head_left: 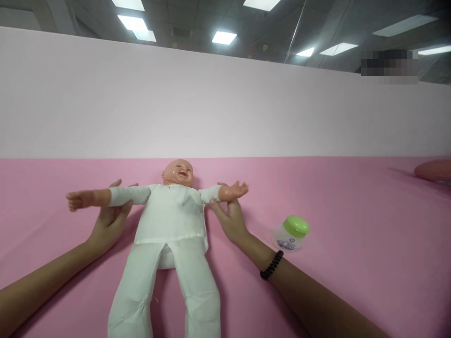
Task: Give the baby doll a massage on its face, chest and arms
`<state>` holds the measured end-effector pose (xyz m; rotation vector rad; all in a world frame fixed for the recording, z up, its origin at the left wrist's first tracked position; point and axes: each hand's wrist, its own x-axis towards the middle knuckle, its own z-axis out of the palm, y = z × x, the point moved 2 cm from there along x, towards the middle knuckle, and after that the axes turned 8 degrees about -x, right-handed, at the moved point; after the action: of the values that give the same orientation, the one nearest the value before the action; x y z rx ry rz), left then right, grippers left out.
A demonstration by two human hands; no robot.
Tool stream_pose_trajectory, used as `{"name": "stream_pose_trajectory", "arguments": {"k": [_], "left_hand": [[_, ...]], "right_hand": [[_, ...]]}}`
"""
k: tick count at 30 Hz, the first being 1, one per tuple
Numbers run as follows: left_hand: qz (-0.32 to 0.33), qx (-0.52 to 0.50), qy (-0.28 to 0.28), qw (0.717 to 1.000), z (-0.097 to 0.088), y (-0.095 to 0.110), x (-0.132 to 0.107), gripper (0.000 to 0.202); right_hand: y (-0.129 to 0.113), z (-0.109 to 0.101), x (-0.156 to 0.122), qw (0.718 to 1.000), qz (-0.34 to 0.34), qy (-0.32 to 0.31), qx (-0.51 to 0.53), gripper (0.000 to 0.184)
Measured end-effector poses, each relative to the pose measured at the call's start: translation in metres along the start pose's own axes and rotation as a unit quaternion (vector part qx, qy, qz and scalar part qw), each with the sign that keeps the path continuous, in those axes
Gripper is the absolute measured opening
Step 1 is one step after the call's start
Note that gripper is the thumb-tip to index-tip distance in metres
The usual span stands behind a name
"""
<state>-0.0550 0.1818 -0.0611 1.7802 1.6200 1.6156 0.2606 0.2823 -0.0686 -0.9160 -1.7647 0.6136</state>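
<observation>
A baby doll [172, 220] in a white shirt and white trousers lies on its back on the pink surface [352, 281], arms spread wide. My left hand [109, 218] lies under the doll's sleeved arm on the left, fingers stretched out and supporting it. My right hand [229, 216] reaches up beneath the doll's other arm, fingers extended and touching its wrist and sleeve. A black bead bracelet [272, 265] circles my right wrist.
A small clear jar with a green lid [291, 232] stands tilted on the pink surface right of my right forearm. A pink rounded object [435, 170] lies at the far right edge. A pale pink wall [225, 112] rises behind.
</observation>
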Motion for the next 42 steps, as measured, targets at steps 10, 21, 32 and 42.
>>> {"name": "stream_pose_trajectory", "arguments": {"k": [10,21,32,42], "left_hand": [[-0.032,-0.021,-0.115,0.993,0.007,-0.008,-0.001,0.064],[-0.263,-0.305,0.068,0.913,0.003,-0.023,0.017,0.042],[-0.041,-0.045,-0.095,0.994,0.012,0.001,-0.001,0.052],[-0.288,-0.312,0.067,0.903,0.003,-0.031,0.017,0.031]], "right_hand": [[-0.011,0.01,-0.008,0.993,-0.11,-0.041,-0.018,0.056],[0.015,-0.008,0.005,0.945,0.253,0.096,0.184,0.061],[-0.009,0.014,-0.015,0.981,-0.144,-0.099,-0.08,0.058],[0.018,-0.007,0.003,0.953,0.275,0.075,0.101,0.04]]}}
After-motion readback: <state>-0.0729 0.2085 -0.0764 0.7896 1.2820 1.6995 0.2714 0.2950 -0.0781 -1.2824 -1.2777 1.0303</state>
